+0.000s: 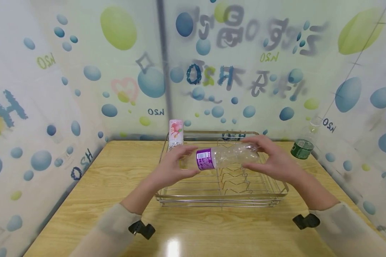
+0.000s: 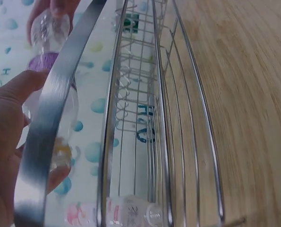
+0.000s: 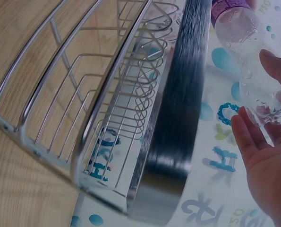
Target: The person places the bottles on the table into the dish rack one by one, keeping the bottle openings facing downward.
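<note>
We held the clear plastic bottle (image 1: 226, 157) lying sideways in the air, above the wire dish rack (image 1: 222, 200) and toward its back, not touching it. Our left hand (image 1: 173, 166) took the end beside the purple label (image 1: 205, 160), fingers curled round the bottle; in the left wrist view the thumb (image 2: 17, 87) lay against its side. Our right hand (image 1: 270, 157) cupped the other end, fingers (image 3: 246, 137) bent loosely about the clear, ribbed part.

We judged the bottle empty, so very light. Thin walls, soft, would dent and crackle under a hard squeeze. Smooth plastic, a bit slippery, not fragile. Best hold seemed the stiffer labelled band or either end, not the thin middle.

Edges: the rack's raised rim ran all round, and upright wire loops (image 1: 231, 178) stood in a row inside, which could snag the bottle if it went down along them. A pink peach-print can (image 1: 176, 134) stood at the rack's back left corner, near our left hand. A bottle with a green label (image 1: 303, 147) stood on the bench (image 1: 115, 185) at the back right, apart from the rack.

Room: open bench left of the rack and in front of it. Printed curtain walls (image 1: 51, 89) closed in the left, back and right sides, close at the back.
</note>
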### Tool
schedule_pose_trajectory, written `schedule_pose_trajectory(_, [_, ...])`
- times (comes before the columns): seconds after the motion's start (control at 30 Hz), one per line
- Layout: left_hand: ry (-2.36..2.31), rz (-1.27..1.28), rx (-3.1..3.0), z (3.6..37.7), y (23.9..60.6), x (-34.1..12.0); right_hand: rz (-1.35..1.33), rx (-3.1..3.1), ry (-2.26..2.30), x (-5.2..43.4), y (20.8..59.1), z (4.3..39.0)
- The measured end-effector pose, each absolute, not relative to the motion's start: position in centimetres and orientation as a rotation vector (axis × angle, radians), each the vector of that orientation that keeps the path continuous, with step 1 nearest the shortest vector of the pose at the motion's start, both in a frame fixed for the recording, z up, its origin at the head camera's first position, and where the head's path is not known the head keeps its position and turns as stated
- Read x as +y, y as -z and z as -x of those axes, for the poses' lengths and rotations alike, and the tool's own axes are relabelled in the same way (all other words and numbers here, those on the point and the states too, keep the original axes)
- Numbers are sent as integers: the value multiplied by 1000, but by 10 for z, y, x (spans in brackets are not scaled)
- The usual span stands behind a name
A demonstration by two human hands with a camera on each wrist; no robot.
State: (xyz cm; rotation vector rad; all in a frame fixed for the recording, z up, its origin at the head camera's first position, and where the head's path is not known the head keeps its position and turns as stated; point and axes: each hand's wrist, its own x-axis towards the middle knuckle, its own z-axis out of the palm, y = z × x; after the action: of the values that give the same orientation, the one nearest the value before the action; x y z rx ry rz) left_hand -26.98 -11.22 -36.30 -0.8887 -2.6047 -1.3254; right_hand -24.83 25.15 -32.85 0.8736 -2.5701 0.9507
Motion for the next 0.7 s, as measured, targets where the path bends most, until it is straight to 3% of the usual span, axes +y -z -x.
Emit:
schedule_pose_trajectory(0.27, [1096, 977, -2614, 266, 356, -92, -911, -2565, -964, 239, 325, 252])
schedule_pose_trajectory(0.7, [1327, 912, -2582, 272, 365, -84, -874, -2500, -1211, 215, 301, 256])
